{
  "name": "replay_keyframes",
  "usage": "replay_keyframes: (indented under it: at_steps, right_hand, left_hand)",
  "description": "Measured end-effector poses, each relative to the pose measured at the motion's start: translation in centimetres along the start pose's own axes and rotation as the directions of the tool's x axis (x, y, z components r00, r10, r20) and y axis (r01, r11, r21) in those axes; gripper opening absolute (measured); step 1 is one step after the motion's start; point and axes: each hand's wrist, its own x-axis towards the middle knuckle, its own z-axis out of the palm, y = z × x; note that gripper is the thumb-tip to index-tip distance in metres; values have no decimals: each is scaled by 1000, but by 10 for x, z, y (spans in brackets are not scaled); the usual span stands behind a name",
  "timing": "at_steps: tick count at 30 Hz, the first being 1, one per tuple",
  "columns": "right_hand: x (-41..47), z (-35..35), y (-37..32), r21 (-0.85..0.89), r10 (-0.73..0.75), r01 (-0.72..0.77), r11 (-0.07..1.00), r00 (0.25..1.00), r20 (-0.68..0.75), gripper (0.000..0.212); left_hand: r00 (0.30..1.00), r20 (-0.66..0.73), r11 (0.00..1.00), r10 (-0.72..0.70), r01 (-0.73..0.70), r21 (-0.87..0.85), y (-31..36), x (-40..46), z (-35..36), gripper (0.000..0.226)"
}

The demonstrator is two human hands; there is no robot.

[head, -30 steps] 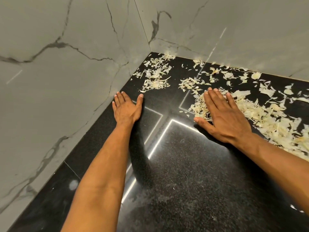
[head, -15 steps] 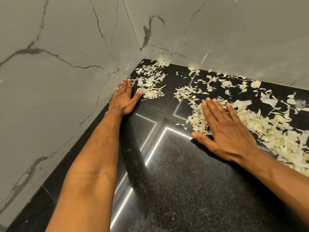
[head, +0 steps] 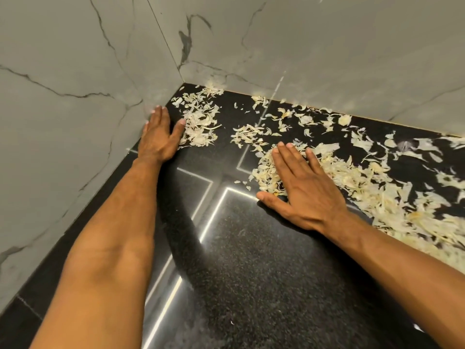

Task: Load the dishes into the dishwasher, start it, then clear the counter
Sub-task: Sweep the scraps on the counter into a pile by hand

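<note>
Black speckled stone makes up the worktop (head: 251,273), and the step in hand looks to be the last part of the task, clearing it, since no dishes or dishwasher are in view. At the left, the left hand (head: 158,137) lies flat with fingers straight and together, its outer edge against the grey marbled wall (head: 75,122), its thumb touching the near side of a small heap of pale peelings (head: 201,122) that sits close to the corner. It holds nothing. Further right, a thinner patch of scraps (head: 247,136) lies between the two hands. The right hand (head: 302,187) is also spread flat, palm down, thumb out to the side, its fingers resting on the left end of the big drift of peelings (head: 377,197) that trails away to the right edge; it grips nothing either. The scraps look like onion or garlic skin, though the blur makes that uncertain. The next move probably calls for the left hand to sweep its heap rightward, away from the corner, so the piles meet and can be scooped up together; light, dry flakes will scatter if pushed fast. Compared with a second ago, the left hand has slid forward along the wall from open stone up to the corner heap, while the right hand has stayed where it was on the drift.
</note>
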Motion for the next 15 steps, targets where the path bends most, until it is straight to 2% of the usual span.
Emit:
replay_keyframes:
  at_steps: [4,7,9,10,12,15]
  right_hand:
    - [1,0,-1,-4,-12,12,1000,1000,7,96]
    - [0,-1,-1,-4,-13,13,1000,1000,7,96]
    - [0,-1,0,-3,-10,10,1000,1000,4,96]
    - [0,0,0,0,-6,6,1000,1000,0,96]
    - [0,1,0,3,-3,3,1000,1000,-2,96]
    - [0,2,2,15,-3,3,1000,1000,-4,97]
  left_hand:
    - [996,86,994,36,-45,97,5,4,2,85]
    - [953,149,954,264,-280,107,15,-7,1,92]
    - [929,125,931,349,-358,63,23,-12,3,96]
    - [942,81,943,326,-330,42,25,-9,4,91]
    - [983,1,982,185,-185,28,24,0,5,80]
    - [999,33,999,2,-4,54,16,16,6,83]
